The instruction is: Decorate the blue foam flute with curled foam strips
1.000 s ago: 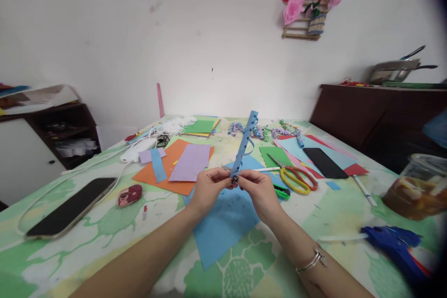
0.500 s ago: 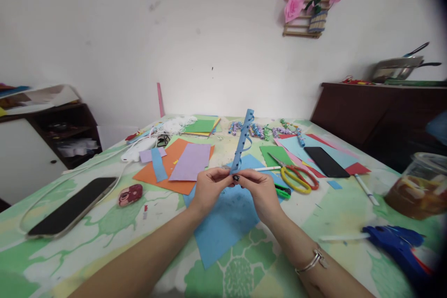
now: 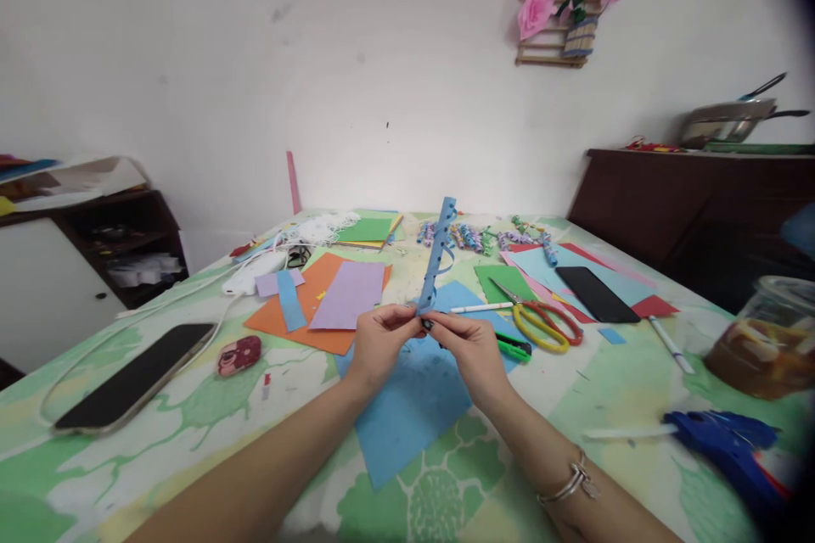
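A narrow strip of blue paper (image 3: pixel 436 253) with dark spots along it and thin curled slivers at its side stands nearly upright, leaning a little right. Its lower end is pinched between the fingertips of my left hand (image 3: pixel 382 348) and my right hand (image 3: pixel 474 348), which meet there. Both hands are closed on it. Below them lies a blue paper sheet (image 3: pixel 407 424). Just right of my right hand are a green cutter knife (image 3: pixel 514 347), a white pen (image 3: pixel 480 307) and scissors (image 3: pixel 541 322) with yellow and red handles.
Purple paper (image 3: pixel 348 295) and orange paper (image 3: pixel 267 318) lie left, with a phone (image 3: pixel 133 377) and a red case (image 3: pixel 238 355) nearer. Curled paper pieces (image 3: pixel 471 237) line the back. A black phone (image 3: pixel 595 294), a jar (image 3: pixel 761 339) and a blue glue gun (image 3: pixel 726 450) occupy the right.
The upper part of the blue paper strip has shifted slightly left. My hands keep their pinch at its lower end, almost in the same place.
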The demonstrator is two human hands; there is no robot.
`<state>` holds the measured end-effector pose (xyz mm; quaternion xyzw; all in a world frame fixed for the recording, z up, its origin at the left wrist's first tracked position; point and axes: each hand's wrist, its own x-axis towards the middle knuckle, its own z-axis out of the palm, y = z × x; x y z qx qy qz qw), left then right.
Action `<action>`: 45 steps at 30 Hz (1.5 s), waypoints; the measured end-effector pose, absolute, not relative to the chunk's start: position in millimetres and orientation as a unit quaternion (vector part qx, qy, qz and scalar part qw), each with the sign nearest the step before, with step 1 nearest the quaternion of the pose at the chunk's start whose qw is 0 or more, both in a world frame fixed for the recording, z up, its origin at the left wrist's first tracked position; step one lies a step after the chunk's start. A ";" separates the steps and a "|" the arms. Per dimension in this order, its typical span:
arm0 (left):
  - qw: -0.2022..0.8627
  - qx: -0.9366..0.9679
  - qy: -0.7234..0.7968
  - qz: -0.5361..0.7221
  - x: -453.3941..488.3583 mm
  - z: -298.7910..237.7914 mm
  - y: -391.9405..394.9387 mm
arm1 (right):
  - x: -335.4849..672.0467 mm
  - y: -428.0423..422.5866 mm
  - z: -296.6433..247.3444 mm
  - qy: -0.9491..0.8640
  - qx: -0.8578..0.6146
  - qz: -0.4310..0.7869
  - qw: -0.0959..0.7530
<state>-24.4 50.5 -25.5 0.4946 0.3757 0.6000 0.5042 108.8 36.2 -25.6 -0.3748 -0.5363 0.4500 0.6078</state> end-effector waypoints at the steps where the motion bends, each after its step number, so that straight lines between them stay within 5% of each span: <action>1: 0.505 0.496 0.374 0.599 -24.5 -26.1 50.8 | 108.7 36.3 -26.1 -0.538 -0.376 0.448 0.607; 35: 0.566 0.501 0.325 0.569 -25.8 -21.7 47.1 | 121.8 38.4 -16.2 -0.445 -0.360 0.457 0.682; 45: 0.579 0.515 0.321 0.545 -24.2 -22.9 46.9 | 119.5 42.6 -21.6 -0.469 -0.321 0.508 0.648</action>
